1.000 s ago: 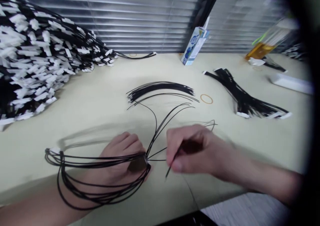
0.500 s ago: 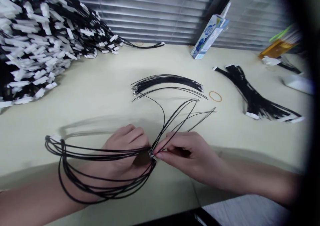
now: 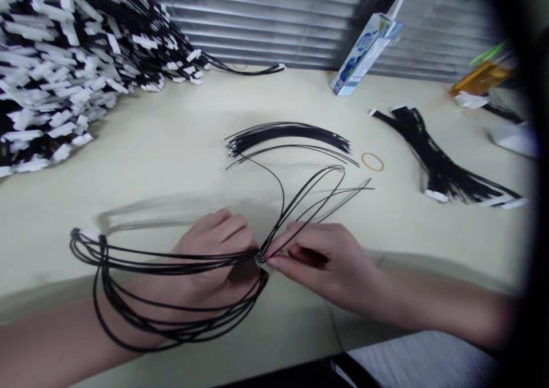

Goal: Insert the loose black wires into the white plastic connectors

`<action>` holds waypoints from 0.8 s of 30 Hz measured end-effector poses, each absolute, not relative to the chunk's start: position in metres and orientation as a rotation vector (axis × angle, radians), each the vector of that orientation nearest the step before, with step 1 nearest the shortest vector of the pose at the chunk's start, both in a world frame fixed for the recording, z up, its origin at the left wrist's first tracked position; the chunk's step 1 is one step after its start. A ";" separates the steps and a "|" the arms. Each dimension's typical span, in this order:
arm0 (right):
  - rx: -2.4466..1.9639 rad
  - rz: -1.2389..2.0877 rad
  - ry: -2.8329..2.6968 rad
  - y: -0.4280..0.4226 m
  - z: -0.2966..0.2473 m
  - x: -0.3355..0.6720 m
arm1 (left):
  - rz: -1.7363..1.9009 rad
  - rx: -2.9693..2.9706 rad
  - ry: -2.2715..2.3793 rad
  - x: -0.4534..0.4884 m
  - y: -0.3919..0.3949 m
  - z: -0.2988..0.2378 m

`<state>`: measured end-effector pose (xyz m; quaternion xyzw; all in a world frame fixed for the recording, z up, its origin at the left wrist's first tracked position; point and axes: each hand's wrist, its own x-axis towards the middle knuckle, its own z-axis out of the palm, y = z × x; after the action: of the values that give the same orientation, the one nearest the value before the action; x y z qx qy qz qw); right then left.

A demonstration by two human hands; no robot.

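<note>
My left hand is closed around a small connector where several thin black wires meet. Those wires loop back over my left wrist to a white end piece on the left. My right hand pinches a black wire right at the connector, thumb and forefinger pressed together. Further wire ends fan up and right from that point. A loose bundle of black wires lies on the beige table just beyond my hands.
A large heap of black wires with white connectors fills the back left. Another finished bundle lies at the right, a rubber band beside it. A small carton leans against the window blinds. The table's front edge runs below my arms.
A second ago my right hand held a wire end away from the connector; it has moved left and now pinches the wire at the connector. The view has tilted down slightly.
</note>
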<state>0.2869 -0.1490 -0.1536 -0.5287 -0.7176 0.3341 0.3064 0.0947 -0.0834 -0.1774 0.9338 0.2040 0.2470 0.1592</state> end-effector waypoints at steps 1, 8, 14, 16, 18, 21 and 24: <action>-1.381 0.875 -1.909 -0.149 -0.154 0.287 | 0.709 2.668 0.584 0.095 -0.083 -0.178; -1.336 0.851 -1.948 -0.149 -0.157 0.287 | 0.702 2.679 0.570 0.098 -0.083 -0.173; -1.156 0.787 -2.079 -0.148 -0.156 0.289 | 0.693 2.694 0.583 0.098 -0.084 -0.170; -1.094 0.729 -2.155 -0.148 -0.156 0.290 | 0.638 2.701 0.576 0.097 -0.084 -0.169; -1.080 0.671 -2.196 -0.148 -0.159 0.291 | 0.591 2.700 0.578 0.097 -0.084 -0.168; -1.091 0.679 -2.192 -0.148 -0.162 0.290 | 0.614 2.696 0.608 0.096 -0.085 -0.170; -1.107 0.825 -2.106 -0.148 -0.159 0.287 | 0.673 2.727 0.633 0.096 -0.086 -0.173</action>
<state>0.2875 -0.1477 -0.1594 -0.4184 -0.7960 0.3118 0.3068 0.0956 -0.0863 -0.1727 0.9390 0.2180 0.2316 0.1307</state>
